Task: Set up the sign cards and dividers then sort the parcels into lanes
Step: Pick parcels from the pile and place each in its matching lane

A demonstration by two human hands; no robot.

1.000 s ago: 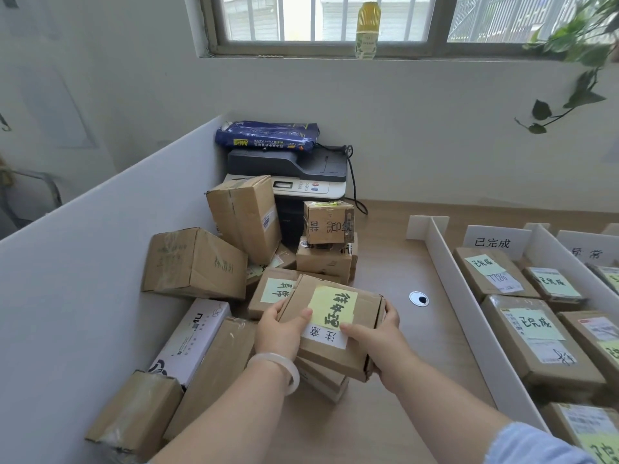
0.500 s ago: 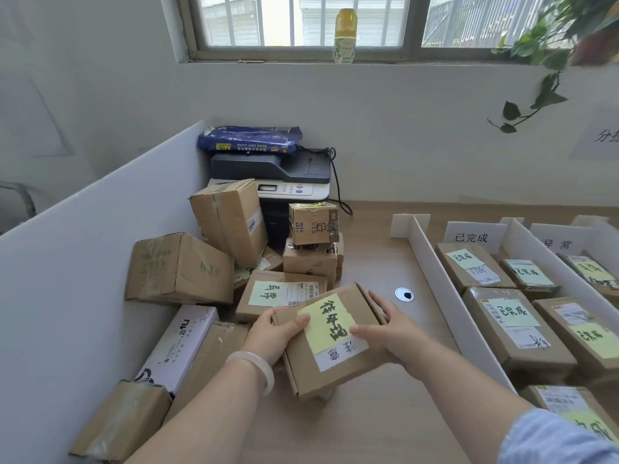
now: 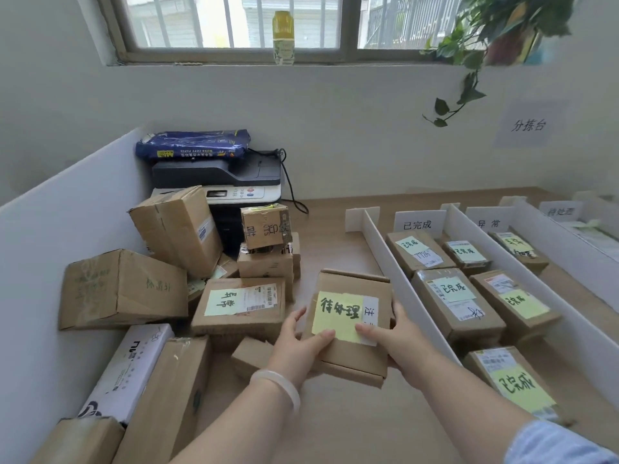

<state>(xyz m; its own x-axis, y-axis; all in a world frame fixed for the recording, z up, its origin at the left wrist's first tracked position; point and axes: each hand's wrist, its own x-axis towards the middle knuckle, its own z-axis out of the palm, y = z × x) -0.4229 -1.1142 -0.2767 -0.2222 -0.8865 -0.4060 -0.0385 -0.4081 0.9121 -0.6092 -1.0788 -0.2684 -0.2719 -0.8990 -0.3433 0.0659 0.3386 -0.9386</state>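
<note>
Unsorted parcel pile (image 3: 174,289) sits left of the left hand (image 3: 293,348). That hand grips the left edge of the parcel (image 3: 345,316), thumb on top. Parcel sits between both hands, label up (yellow note reads 待处理). Right hand (image 3: 398,339) curls round its right edge, thumb on the note. Right of that hand: white divider (image 3: 392,262), then lanes of sorted parcels (image 3: 459,296) behind sign cards (image 3: 418,224).

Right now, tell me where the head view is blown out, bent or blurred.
Head view: the window is washed out; the plant and the far-right sign card are smeared; the wide lens tilts uprights at the edges; the yellow note on the held parcel reads sharp.
</note>
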